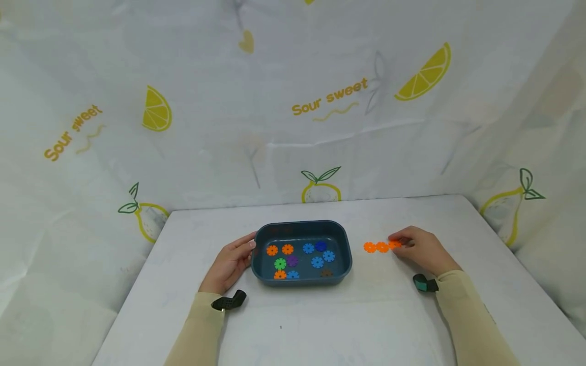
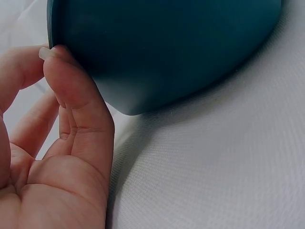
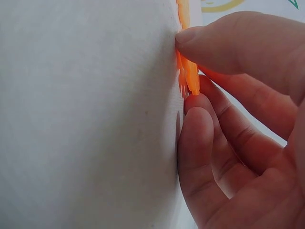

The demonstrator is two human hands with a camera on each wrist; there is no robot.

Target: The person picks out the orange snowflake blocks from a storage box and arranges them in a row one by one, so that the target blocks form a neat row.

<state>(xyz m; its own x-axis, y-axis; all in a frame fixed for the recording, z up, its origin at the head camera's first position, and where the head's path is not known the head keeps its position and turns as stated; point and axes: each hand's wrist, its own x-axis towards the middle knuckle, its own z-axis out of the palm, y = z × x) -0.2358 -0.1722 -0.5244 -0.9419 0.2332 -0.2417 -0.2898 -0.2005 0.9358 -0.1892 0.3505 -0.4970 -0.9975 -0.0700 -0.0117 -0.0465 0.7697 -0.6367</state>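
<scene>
A dark teal tray (image 1: 302, 282) stands on the white table, with several notched plastic discs in it: orange, blue, green, purple and brown. At its left end, my left hand (image 1: 228, 265) grips the rim. In the left wrist view, the thumb (image 2: 71, 83) lies against the tray's outer wall (image 2: 167, 57). To the right of the tray, two orange notched discs (image 1: 382, 247) lie in a row on the table. My right hand (image 1: 423, 250) pinches a third orange disc (image 1: 394, 244) at the row's right end. Seen from the right wrist, that disc (image 3: 192, 78) is edge-on, close over the tabletop.
A white cloth with printed lemons (image 1: 321, 192) hangs behind the table (image 1: 320, 325) and along both sides. Each forearm wears a beige sleeve and a dark wrist strap (image 1: 229, 301). The table's far edge runs a short way behind the tray.
</scene>
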